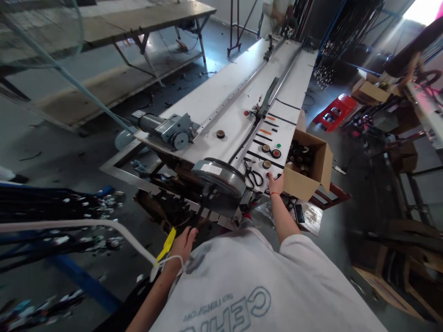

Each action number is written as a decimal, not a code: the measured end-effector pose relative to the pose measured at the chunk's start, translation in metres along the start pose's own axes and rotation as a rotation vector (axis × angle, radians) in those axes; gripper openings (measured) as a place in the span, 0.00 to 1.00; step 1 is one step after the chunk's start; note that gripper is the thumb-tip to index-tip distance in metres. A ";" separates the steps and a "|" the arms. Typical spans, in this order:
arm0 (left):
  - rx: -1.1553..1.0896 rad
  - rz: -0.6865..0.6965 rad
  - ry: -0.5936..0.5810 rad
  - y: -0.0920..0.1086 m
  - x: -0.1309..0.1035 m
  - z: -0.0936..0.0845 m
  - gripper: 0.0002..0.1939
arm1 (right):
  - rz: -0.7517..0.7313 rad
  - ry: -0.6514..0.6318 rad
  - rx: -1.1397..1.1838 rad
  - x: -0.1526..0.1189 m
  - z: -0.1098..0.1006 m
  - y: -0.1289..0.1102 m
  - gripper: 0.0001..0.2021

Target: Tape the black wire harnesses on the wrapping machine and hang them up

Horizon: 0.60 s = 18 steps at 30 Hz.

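At the near right corner of the long white table, my right hand rests with thumb and fingers apart. Its thumb is by a dark red button; whether it presses cannot be told. Black-handled scissors lie to its left, and rolls of tape lie just beyond it. My left hand is low in front of the table, its fingers curled around something dark that I cannot make out. A yellow tag and a white cord hang about that wrist. The round wheel at the table's near end stands between my hands.
An open cardboard box of dark rolls adjoins the table's right side. A motor unit sits at the left edge. Beyond are a red stool, a workbench and a person at the far end. Cable bundles hang at left.
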<state>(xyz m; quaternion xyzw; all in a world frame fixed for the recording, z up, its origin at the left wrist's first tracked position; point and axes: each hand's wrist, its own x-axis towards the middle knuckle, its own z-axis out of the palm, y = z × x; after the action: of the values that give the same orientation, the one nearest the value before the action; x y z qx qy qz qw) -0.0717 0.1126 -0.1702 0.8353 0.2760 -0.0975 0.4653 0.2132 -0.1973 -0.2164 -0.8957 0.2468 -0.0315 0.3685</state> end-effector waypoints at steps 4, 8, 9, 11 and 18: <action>-0.017 0.021 0.011 0.018 0.012 0.004 0.24 | 0.004 0.012 0.001 -0.002 -0.002 -0.004 0.41; -0.050 0.055 0.001 0.028 0.026 0.008 0.24 | 0.020 -0.003 -0.022 -0.003 -0.005 -0.009 0.39; -0.076 0.069 0.004 0.030 0.030 0.009 0.25 | 0.011 0.010 -0.049 -0.004 -0.007 -0.011 0.38; -0.145 0.101 0.003 0.031 0.039 0.011 0.26 | -0.076 0.076 -0.117 -0.004 -0.011 -0.022 0.37; -0.506 -0.009 -0.039 0.038 0.075 0.017 0.27 | -0.563 -0.361 0.138 -0.009 0.005 -0.134 0.21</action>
<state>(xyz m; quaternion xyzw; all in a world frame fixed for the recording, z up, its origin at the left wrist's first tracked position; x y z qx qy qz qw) 0.0136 0.1103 -0.1834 0.6890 0.2862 -0.0435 0.6645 0.2626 -0.1088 -0.1285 -0.8927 -0.0822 0.0106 0.4430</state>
